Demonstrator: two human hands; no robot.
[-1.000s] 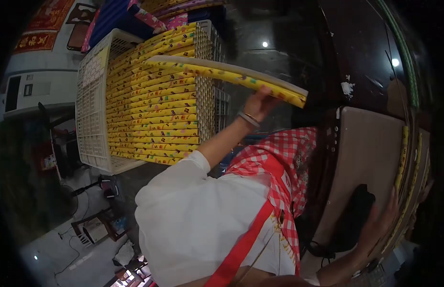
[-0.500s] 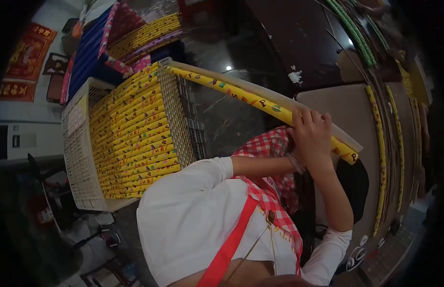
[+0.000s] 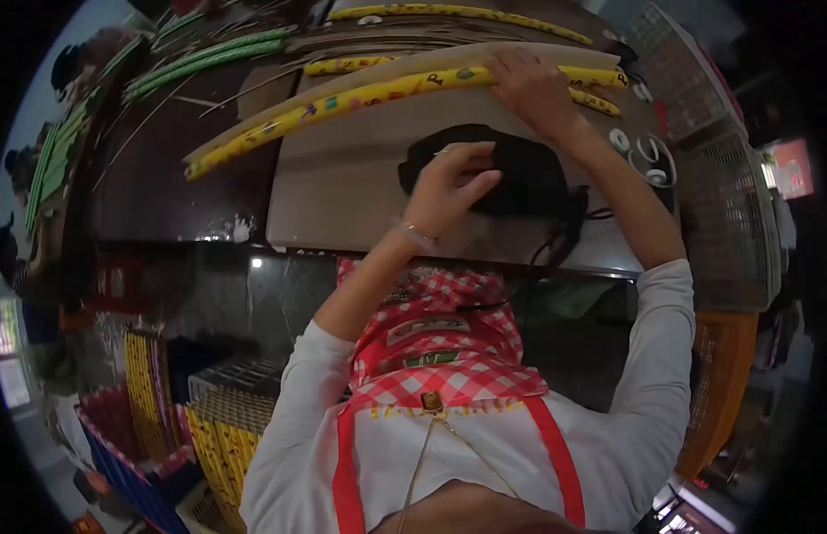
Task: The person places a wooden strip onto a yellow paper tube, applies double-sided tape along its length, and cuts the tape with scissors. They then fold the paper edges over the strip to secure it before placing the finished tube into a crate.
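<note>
My right hand (image 3: 529, 84) grips a long yellow printed roll (image 3: 342, 105) near its right end, fingers curled over the top edge. A plain tan or translucent strip (image 3: 280, 107) runs along the far side of the roll. The roll slants across the table (image 3: 329, 209), its left end nearer to me. My left hand (image 3: 451, 185) holds nothing, with fingers stretched and thumb apart. It hovers over a black cloth item (image 3: 525, 173) with cords, in front of the roll.
More yellow rolls (image 3: 458, 12), thin brown sticks (image 3: 378, 37) and green rolls (image 3: 209, 62) lie toward the back. White tape rings (image 3: 620, 140) sit at right beside plastic crates (image 3: 725, 205). Lower left, yellow rolls (image 3: 227, 436) fill a crate near a blue bin (image 3: 133, 485).
My view has turned from the crate of yellow rolls to the table. The held roll now lies over the table, and my left hand is apart from it.
</note>
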